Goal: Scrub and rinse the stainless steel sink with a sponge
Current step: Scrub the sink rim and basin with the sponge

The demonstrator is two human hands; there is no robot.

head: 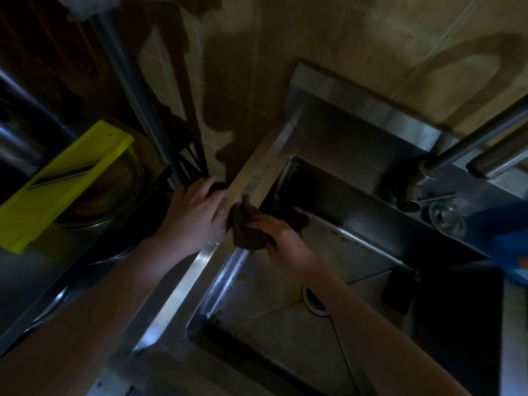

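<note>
1. Right now the right hand is clamped around a dark, crumpled sponge, fingers curled over its top, pressing it onto the sink's left rim.
2. Just left of that grip, touching distance away, the left hand lies flat and spread on the same bright steel rim, fingers splayed, holding nothing I can make out.
3. Below and to the right of the grip sits the stainless steel sink basin, its floor speckled with brown spots along the edges.
4. Further down from the gripping hand, the drain peeks out beside the right forearm.
5. Well off to the right of the grip, up on the back ledge, stands the faucet, its shiny pipes angling away.
6. Far left of both hands, a yellow slicer board rests tilted across a glass bowl.
7. Lighting is dim; finer detail on the sponge is lost.
</note>
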